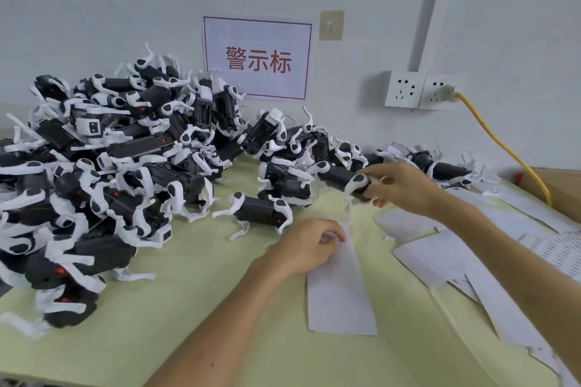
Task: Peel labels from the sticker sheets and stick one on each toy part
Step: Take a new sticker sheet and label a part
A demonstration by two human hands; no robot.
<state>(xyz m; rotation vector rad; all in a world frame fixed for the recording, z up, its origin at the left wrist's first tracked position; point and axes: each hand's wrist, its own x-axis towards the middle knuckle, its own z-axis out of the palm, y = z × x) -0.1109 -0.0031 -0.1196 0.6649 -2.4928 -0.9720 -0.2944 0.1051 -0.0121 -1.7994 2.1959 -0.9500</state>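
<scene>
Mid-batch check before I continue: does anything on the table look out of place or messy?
Nothing looks damaged. Loose sheets lie askew and overlapping on the right, and toy parts sit in a tumbled heap on the left, legs tangled.

A heap of toy parts (94, 166) lies on the tabletop (188, 308), left of both hands. A single toy part (261, 210) lies just beyond the left hand (309, 245), whose curled fingers sit on the far end of a sticker sheet (339, 292). The right hand (399, 184) grips a held toy part (342, 181). Loose sheets (471, 261) lie under its arm and to its right.
</scene>
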